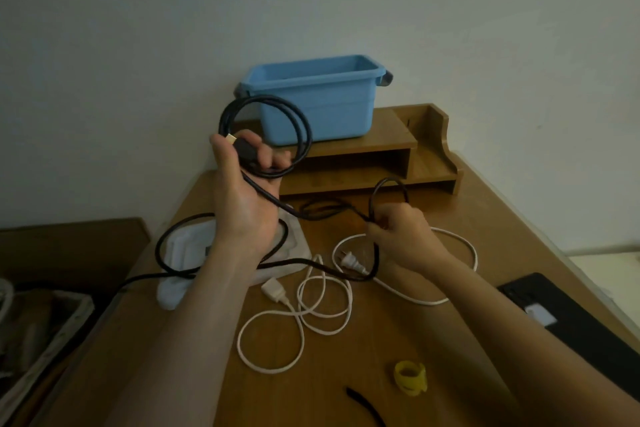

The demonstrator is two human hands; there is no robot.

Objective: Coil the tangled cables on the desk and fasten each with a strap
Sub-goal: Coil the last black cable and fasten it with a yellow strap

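Note:
My left hand [247,181] is raised above the desk and grips a black cable [301,129] wound into two loops, with its gold-tipped plug against my thumb. The cable's free length runs down to my right hand [403,232], which pinches it just above the desk; from there it trails left and off the desk edge. A white power cable [311,309] with a two-pin plug lies tangled on the wooden desk [433,340]. Near the front edge lie a yellow strap [410,378], rolled up, and a black strap [365,407], laid flat.
A blue plastic bin [318,97] stands on a wooden shelf riser [388,156] at the back against the wall. A white foam piece [187,253] lies under my left forearm. A black pad [571,322] sits at the right edge. A basket [38,340] sits lower left.

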